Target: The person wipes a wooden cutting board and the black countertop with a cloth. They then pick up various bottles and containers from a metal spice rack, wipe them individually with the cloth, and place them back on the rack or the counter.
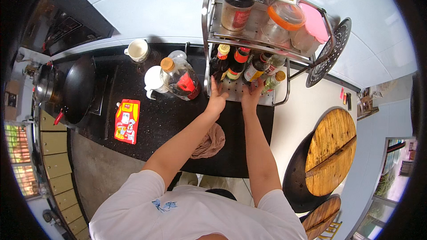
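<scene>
Both my hands reach into the lower tier of a metal rack (267, 99) that holds several sauce bottles. My left hand (216, 100) is open, its fingers pointing up at the foot of a dark bottle with a pale yellow cap (221, 58) and its thumb stretched to the right. Beside it stands a dark bottle with a red cap (238, 62). My right hand (251, 96) has thumb and fingers spread at the base of a dark bottle with a yellow-and-white label (254, 70). A small clear bottle with a yellow cap (275, 80) is just right of that hand.
Jars and a pink-lidded container (310, 29) fill the upper tier. Left of the rack stand a large orange-capped bottle (182, 80), a white jug (155, 80) and a mug (137, 50). A red pouch (127, 121), brown cloth (209, 142) and wok (80, 90) are also on the black counter (153, 144).
</scene>
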A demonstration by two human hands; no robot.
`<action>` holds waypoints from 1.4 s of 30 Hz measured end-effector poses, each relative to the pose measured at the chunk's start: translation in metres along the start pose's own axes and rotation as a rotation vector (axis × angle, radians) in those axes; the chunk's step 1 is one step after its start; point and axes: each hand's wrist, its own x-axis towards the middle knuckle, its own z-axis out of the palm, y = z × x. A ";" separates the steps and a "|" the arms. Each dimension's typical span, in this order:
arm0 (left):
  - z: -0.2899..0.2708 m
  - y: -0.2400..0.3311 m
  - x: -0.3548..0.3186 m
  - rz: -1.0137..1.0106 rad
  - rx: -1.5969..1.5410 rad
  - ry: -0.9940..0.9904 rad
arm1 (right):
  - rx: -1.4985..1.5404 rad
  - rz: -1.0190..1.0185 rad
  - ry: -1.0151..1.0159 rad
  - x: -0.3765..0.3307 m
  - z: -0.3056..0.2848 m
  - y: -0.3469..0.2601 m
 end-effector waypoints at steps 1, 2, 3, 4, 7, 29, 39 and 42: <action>-0.002 -0.003 -0.002 -0.014 -0.006 -0.009 | -0.005 -0.001 0.002 -0.001 0.000 -0.003; -0.005 -0.004 -0.005 -0.028 -0.013 -0.017 | -0.019 0.008 -0.035 -0.003 0.001 -0.005; -0.014 -0.013 -0.013 0.006 0.017 -0.041 | -0.033 0.018 -0.073 -0.005 0.002 -0.008; -0.023 -0.018 -0.028 -0.057 0.078 -0.164 | -0.056 0.030 -0.104 -0.006 -0.003 -0.010; -0.077 -0.001 -0.087 -0.048 0.283 -0.484 | -0.044 0.128 0.102 -0.018 -0.023 -0.012; -0.371 0.010 -0.182 -0.149 1.717 0.434 | -0.253 -0.211 0.243 0.058 -0.039 0.047; -0.297 0.033 -0.208 -0.189 1.471 0.250 | -0.359 -0.278 0.104 -0.103 0.000 -0.035; -0.249 0.075 -0.217 -0.112 1.062 0.260 | -0.352 -0.196 -0.205 -0.184 0.021 -0.066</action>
